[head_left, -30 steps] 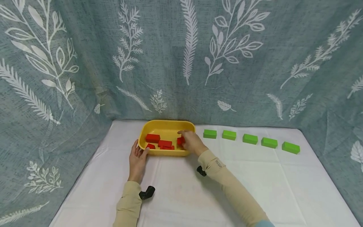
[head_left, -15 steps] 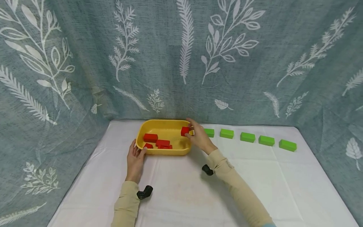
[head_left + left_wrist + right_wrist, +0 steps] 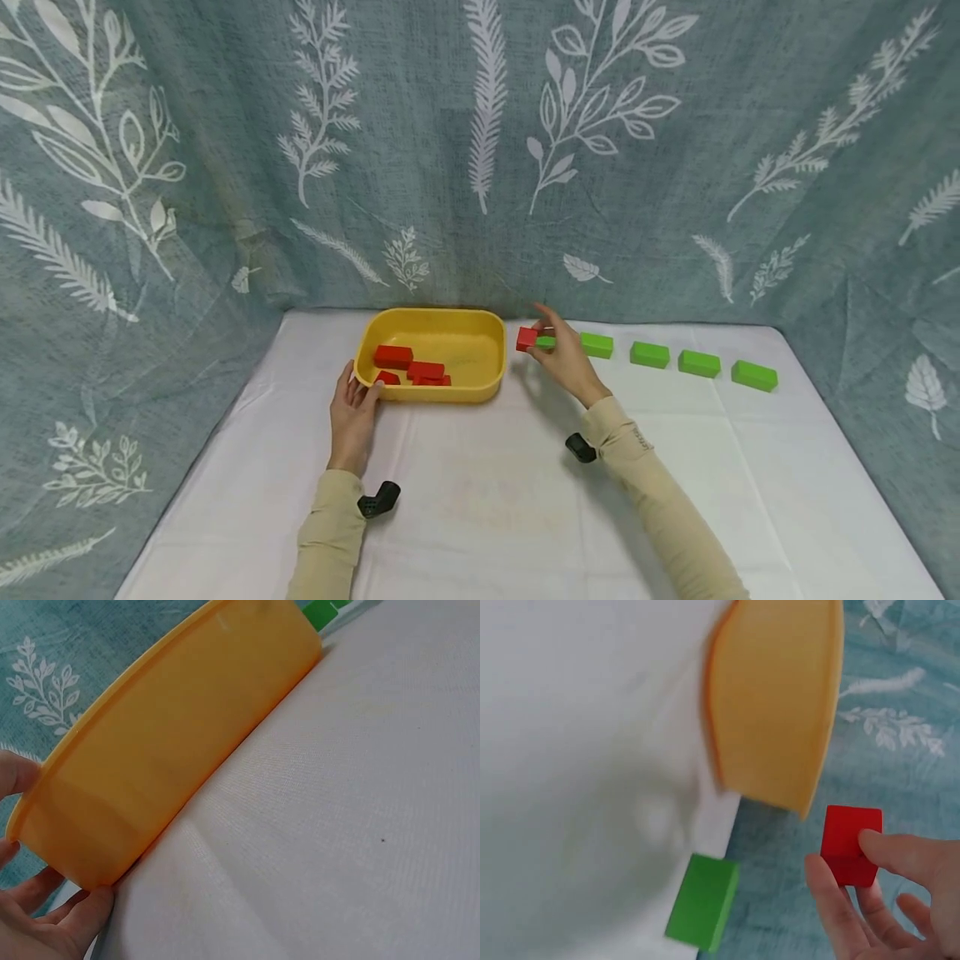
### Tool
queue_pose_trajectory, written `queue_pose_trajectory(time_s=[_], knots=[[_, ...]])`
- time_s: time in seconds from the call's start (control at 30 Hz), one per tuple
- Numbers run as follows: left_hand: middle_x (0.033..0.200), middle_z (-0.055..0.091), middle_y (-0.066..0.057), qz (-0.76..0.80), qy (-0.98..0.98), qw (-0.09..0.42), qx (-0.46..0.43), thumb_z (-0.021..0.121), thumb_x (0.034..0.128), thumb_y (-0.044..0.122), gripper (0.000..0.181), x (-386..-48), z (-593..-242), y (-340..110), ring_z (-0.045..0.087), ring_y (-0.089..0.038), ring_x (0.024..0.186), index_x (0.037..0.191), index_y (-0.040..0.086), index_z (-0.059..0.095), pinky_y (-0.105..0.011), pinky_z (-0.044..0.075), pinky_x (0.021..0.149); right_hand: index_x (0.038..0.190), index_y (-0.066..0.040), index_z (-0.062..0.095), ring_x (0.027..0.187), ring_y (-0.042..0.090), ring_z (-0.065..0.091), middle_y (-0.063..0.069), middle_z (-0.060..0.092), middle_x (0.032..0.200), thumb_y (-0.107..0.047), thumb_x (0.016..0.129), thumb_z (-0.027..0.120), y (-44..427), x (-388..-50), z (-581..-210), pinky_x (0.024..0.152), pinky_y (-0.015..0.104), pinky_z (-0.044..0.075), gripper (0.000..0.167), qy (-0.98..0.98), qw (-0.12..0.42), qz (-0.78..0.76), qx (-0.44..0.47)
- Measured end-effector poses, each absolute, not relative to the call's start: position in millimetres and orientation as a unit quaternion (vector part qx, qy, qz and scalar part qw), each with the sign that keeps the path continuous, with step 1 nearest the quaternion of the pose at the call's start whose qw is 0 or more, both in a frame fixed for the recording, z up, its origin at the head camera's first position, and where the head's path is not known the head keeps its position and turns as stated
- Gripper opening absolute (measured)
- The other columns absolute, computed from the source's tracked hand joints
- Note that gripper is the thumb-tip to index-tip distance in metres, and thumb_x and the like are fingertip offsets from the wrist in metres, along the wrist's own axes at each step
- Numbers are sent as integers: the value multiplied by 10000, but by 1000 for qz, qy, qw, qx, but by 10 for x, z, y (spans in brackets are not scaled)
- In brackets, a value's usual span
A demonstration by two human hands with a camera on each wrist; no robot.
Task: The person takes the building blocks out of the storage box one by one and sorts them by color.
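Note:
My right hand [image 3: 567,364] pinches a red block [image 3: 527,339] between thumb and fingers, held above the table just right of the yellow tub [image 3: 431,393]. In the right wrist view the red block [image 3: 852,844] sits at the fingertips, clear of the tub's wall [image 3: 776,705]. My left hand [image 3: 352,423] grips the tub's front left corner, the thumb at the rim and the other fingers against the outside, as the left wrist view also shows. Inside the tub lie several red blocks [image 3: 393,357], towards its front left. Behind the right hand, a green block [image 3: 545,342] is partly hidden.
Several more green blocks [image 3: 649,354] stand spaced in a row to the right along the back of the table. A white cloth [image 3: 480,500] covers the table. A blue-green leaf-patterned curtain [image 3: 420,150] hangs behind and at both sides.
My right hand has lifted the red block out of the tub and carried it right, past the tub's edge. The left hand stays at the tub's corner.

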State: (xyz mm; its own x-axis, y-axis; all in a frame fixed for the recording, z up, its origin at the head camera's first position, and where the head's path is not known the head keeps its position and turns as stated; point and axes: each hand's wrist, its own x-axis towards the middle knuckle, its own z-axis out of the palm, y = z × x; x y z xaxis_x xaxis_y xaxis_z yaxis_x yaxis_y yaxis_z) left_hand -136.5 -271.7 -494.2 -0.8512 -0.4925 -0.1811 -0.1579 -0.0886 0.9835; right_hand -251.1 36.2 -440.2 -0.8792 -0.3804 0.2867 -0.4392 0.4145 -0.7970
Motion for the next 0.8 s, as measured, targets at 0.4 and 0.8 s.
queue_pose_trajectory(time_s=[0.4,0.8], knots=[[1590,280,-50,-699,-659,125,247,575,994,147,712,-1369,-4941,-2710,342,-211,1409,1581,237,183,-319,358,1122,1494,-26,338,1111,383,617,230,573,1197,68,856,692,558,-2488,-4661,857,455,573,735,-842,8,490,224],[1597,266,-48,-694,-664,128,247,580,994,164,714,-1362,-4968,-2714,348,-222,1406,1581,241,181,-324,360,1120,1430,69,396,1059,388,643,231,628,1128,111,815,707,563,-2461,-4903,898,454,552,691,-860,-11,453,237]])
